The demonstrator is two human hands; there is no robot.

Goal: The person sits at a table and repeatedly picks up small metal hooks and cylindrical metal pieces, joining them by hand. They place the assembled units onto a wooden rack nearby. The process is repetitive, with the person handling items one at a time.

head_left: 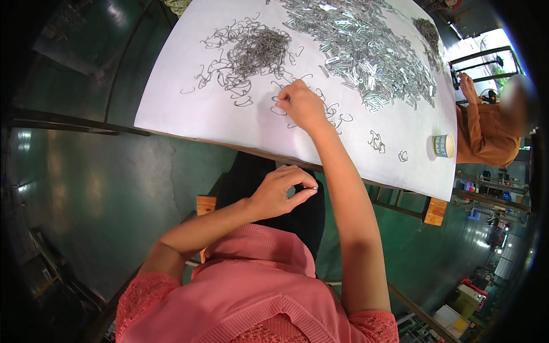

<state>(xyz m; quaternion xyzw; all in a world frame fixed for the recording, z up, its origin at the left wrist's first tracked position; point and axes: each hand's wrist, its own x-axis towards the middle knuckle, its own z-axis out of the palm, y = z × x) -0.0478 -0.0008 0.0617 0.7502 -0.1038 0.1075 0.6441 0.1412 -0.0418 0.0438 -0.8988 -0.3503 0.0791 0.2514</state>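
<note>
Nearest, left hand (281,191) over the lap, off the table edge: thumb and forefinger pinched narrow on a small metal clip (313,188). Nothing under it but dark cloth and floor, so a loose pinch likely means a dropped clip, hard to find again.

Farther, right hand (301,104) down on the white sheet (189,108), fingers curled among loose wire hooks (337,120); whether one is gripped, cannot tell. Hooks tangle easily, so lifting one risks dragging neighbours along or flicking them off the near edge.

Beyond, dark wire heap (257,51) and bright clip pile (372,51), just apart; a careless sweep could mix them. Paper cup (444,146) near the right edge, easily knocked by an elbow.
</note>
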